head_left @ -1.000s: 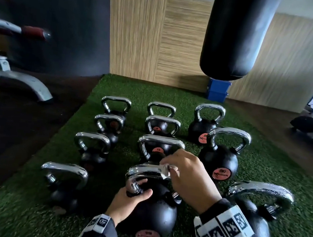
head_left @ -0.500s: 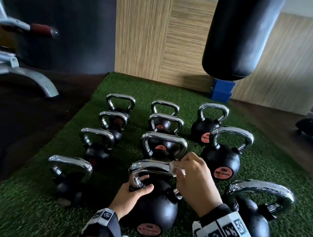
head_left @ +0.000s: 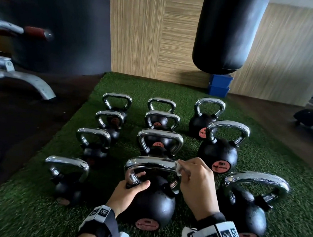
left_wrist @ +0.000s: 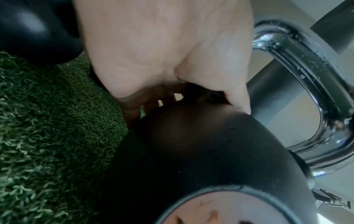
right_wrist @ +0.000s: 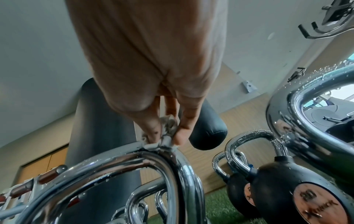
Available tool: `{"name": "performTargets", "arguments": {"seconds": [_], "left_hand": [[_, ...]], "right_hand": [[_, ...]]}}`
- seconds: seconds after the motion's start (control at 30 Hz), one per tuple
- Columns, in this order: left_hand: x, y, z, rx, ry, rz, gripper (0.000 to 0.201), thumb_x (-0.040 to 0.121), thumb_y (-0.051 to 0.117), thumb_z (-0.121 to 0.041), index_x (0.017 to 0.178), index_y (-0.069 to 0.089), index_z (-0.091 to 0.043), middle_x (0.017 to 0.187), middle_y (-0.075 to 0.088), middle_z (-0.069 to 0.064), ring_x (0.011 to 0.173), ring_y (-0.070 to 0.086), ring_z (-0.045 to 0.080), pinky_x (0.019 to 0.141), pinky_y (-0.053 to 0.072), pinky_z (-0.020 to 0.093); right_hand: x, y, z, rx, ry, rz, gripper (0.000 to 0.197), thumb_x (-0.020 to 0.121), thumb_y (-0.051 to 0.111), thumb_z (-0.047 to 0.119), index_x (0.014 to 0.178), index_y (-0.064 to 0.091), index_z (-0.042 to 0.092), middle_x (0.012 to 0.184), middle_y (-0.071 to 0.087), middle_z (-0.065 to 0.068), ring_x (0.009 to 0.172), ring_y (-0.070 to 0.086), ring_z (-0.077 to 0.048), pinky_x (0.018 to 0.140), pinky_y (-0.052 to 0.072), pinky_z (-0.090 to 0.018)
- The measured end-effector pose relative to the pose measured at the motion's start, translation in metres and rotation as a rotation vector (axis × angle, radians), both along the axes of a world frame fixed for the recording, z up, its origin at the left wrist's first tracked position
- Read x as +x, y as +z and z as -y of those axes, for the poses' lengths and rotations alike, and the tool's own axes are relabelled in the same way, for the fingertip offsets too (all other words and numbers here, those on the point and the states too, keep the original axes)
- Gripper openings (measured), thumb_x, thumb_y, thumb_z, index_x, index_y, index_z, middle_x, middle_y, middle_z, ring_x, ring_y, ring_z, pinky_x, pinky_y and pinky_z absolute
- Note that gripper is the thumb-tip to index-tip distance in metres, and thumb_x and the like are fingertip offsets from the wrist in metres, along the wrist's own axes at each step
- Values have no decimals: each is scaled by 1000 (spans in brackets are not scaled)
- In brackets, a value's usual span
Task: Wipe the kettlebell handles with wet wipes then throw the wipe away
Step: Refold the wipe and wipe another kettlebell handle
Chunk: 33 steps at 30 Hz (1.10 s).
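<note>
Several black kettlebells with chrome handles stand in rows on green turf. The nearest middle kettlebell is the one in my hands. My left hand grips the lower left leg of its handle, thumb lying on the black ball. My right hand pinches a crumpled white wet wipe against the handle's upper right corner. In the right wrist view the wipe sits bunched between thumb and fingers on the wet chrome bar.
A black punching bag hangs above the far end of the turf, with a blue box behind it. A grey gym machine stands at left on dark floor. Another big kettlebell sits close on my right.
My right hand has slid the wipe rightward along the top of the handle to its right corner. The left hand keeps its grip on the left leg.
</note>
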<state>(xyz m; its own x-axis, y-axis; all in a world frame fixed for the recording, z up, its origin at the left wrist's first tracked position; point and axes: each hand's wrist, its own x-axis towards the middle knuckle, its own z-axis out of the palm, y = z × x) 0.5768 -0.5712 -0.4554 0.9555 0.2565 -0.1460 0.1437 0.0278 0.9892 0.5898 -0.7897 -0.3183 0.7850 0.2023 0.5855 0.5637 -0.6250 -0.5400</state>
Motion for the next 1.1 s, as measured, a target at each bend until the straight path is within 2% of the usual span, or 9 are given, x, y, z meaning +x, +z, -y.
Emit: {"name": "performTargets", "arguments": {"seconds": [0.13,0.33,0.47,0.57,0.67,0.8,0.93,1.03,1.1], "left_hand": [[0,0,-1,12,12,-7,65,55,88,-65,113,74,-41,107,76,-22,102,68,-9,87,46,14],[-3,5,-2,83,2,-32,64,58,85,-70,114,73,-41,108,73,-29,103,63,-17,89,42,12],[-5,11,-1,146,-7,-68,55,65,82,-66,113,71,-40,105,73,-30,107,61,-16,92,41,8],[-7,17,1,189,28,-132,62,66,81,-66,119,71,-36,112,73,-20,113,64,1,104,42,22],[-11,24,1,328,27,-223,78,56,73,-86,112,74,-31,111,76,-7,109,68,15,103,50,32],[-16,41,1,607,-71,-368,95,62,49,-97,117,73,-24,120,74,6,114,67,26,99,50,33],[-25,63,3,977,-167,-529,103,76,30,-96,121,68,-12,126,69,14,118,64,29,97,48,32],[-33,86,3,1094,-253,-508,70,87,51,-75,105,72,-11,111,75,10,106,70,30,84,52,31],[-36,100,5,814,-336,-399,32,94,65,-42,90,74,-12,96,79,7,83,76,24,68,53,23]], "right_hand": [[8,-21,12,154,-67,-146,27,85,71,2,102,80,20,93,72,6,82,65,-7,72,41,-3],[23,-53,28,401,-35,-425,24,87,74,11,105,79,26,92,78,9,86,73,-14,85,59,-44],[23,-71,29,640,82,-484,30,90,71,7,96,80,35,82,78,1,71,67,-9,71,57,-27],[20,-84,28,947,206,-684,24,91,65,-1,107,77,13,92,78,-11,75,67,-12,68,56,-20],[18,-92,24,1212,276,-835,25,88,62,-10,105,75,4,96,77,-13,78,68,-14,69,58,-21],[19,-100,24,1087,220,-897,23,85,67,-9,105,74,1,94,77,-15,78,68,-17,67,55,-22],[15,-99,34,885,151,-786,21,80,77,0,102,75,0,90,77,-19,81,69,-24,80,55,-38],[2,-88,41,840,214,-761,23,74,85,10,96,78,6,93,76,-21,85,70,-27,86,56,-41],[-8,-74,41,761,320,-772,28,72,87,15,99,78,10,96,76,-20,88,71,-27,87,56,-39]]}}
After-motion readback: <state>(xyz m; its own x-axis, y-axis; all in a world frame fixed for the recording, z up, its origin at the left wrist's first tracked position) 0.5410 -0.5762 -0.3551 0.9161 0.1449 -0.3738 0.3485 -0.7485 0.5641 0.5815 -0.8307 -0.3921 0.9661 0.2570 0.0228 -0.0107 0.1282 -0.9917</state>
